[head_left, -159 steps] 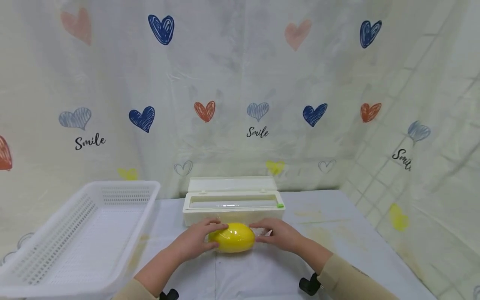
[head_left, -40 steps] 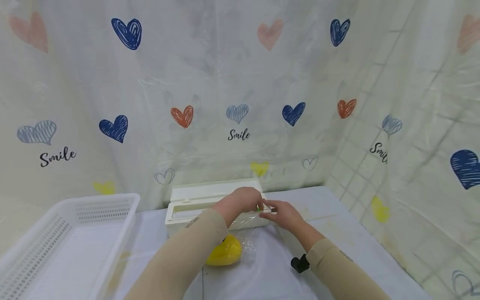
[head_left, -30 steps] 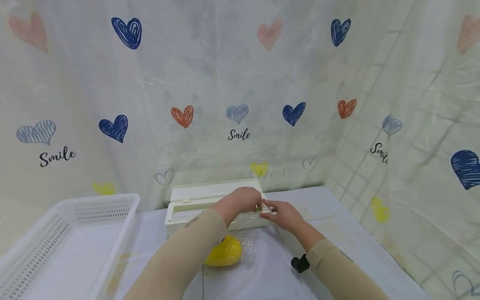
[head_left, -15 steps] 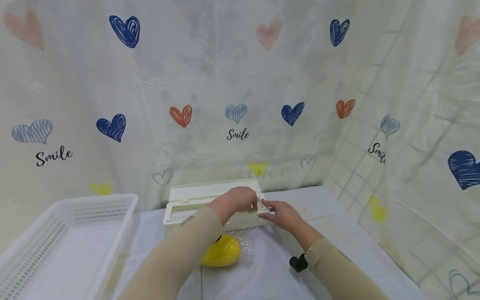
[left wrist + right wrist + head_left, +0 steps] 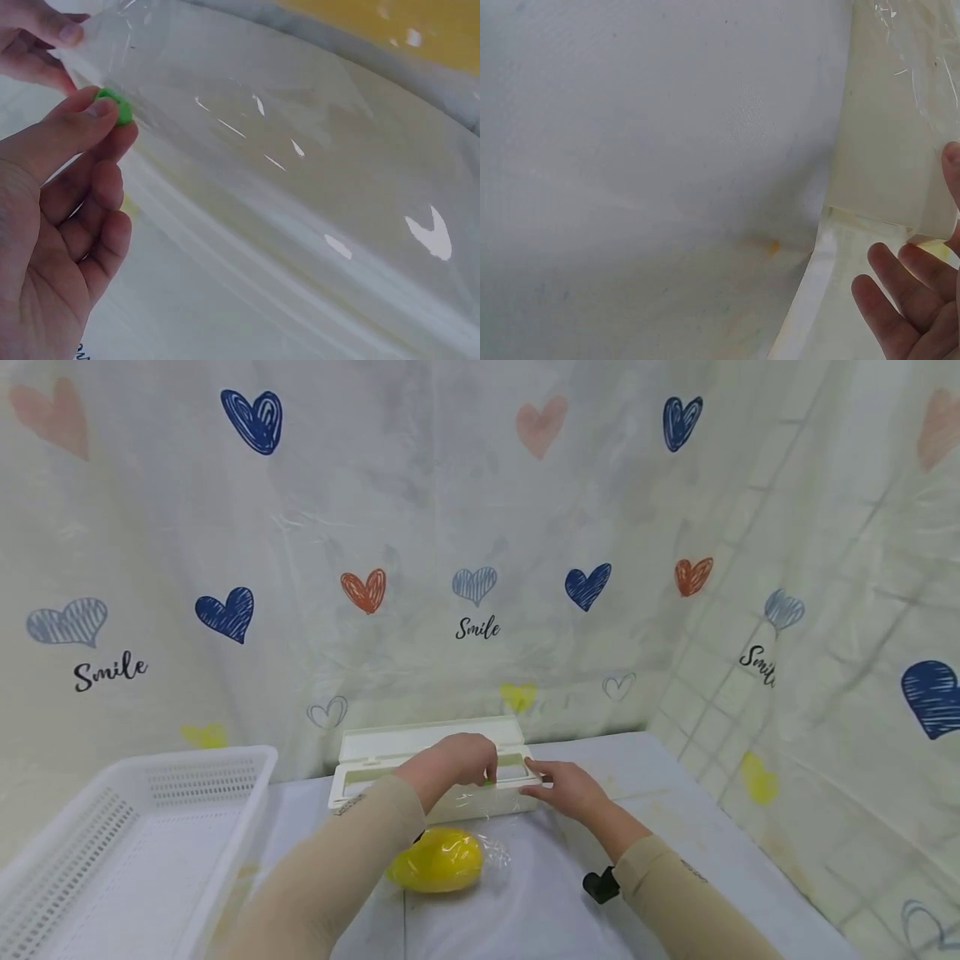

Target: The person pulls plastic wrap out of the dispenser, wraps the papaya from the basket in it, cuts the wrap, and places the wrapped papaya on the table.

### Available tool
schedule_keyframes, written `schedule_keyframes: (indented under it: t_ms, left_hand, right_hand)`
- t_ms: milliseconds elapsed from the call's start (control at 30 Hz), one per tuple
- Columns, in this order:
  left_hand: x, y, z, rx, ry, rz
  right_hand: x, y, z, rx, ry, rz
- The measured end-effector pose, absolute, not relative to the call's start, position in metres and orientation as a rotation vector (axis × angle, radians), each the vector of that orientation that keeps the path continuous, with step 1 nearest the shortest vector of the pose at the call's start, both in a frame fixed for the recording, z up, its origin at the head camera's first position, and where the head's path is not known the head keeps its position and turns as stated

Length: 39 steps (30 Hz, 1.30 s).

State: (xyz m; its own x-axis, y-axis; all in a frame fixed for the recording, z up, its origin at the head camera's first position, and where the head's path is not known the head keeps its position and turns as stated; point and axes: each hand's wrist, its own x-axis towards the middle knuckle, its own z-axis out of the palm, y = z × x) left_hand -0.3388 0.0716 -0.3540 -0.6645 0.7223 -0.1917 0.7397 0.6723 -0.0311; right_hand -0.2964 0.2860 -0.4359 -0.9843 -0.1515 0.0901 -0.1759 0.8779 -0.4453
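A white cling film dispenser [image 5: 480, 807] sits at the back of the table, its lid [image 5: 420, 740] raised. My left hand [image 5: 456, 760] reaches over it, thumb and index finger pinching the small green cutter slider [image 5: 124, 114] on its front edge. At the dispenser's right end, my right hand [image 5: 570, 787] grips the corner with thumb and index finger; its other fingers are spread in the right wrist view. Clear cling film [image 5: 202, 82] hangs down the front of the box. In front lies a glossy yellow oval fruit [image 5: 442, 864] with crumpled film beside it, partly hidden by my left sleeve.
To the left stands a large white perforated plastic basket [image 5: 258, 810]. The table [image 5: 540, 893] wears a white, stained cover. Behind it hangs a pale curtain [image 5: 420, 510] with printed hearts, which also runs along the right side.
Earlier both hands were at the fruit; then they moved to the dispenser's right end. In the last half second my left hand has slid the green slider leftward, while my right hand stays put.
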Motion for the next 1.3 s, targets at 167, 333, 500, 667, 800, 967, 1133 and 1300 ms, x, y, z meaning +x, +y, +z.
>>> schedule_keyframes:
  t_ms: [167,333,500,667,800,967,1133,1300]
  left_hand:
    - [-0.338,0.051,-0.355,1.18,2.734,-0.168]
    - [-0.336,0.026,-0.356,1.15,2.752,-0.123]
    - [-0.332,0.005,-0.355,1.125,2.776,-0.085]
    - [-0.328,-0.012,-0.352,1.113,2.782,-0.055]
    - [-0.326,-0.032,-0.353,1.087,2.798,-0.105]
    - [-0.323,-0.067,-0.356,0.997,2.836,-0.116]
    - [-0.32,-0.098,-0.36,0.948,2.867,-0.07]
    - [-0.315,-0.128,-0.358,0.888,2.897,-0.081]
  right_hand:
    - [-0.296,0.286,-0.435,0.231,-3.001,0.726]
    - [-0.297,0.286,-0.436,0.261,-3.006,0.728]
    - [-0.3,0.289,-0.439,0.273,-3.002,0.698]
    - [-0.302,0.289,-0.438,0.292,-2.997,0.71]
    - [-0.302,0.289,-0.439,0.297,-3.006,0.711]
    - [-0.303,0.287,-0.439,0.305,-3.017,0.702]
    - [-0.302,0.289,-0.437,0.318,-3.009,0.703]
    - [-0.301,0.287,-0.436,0.276,-3.035,0.761]
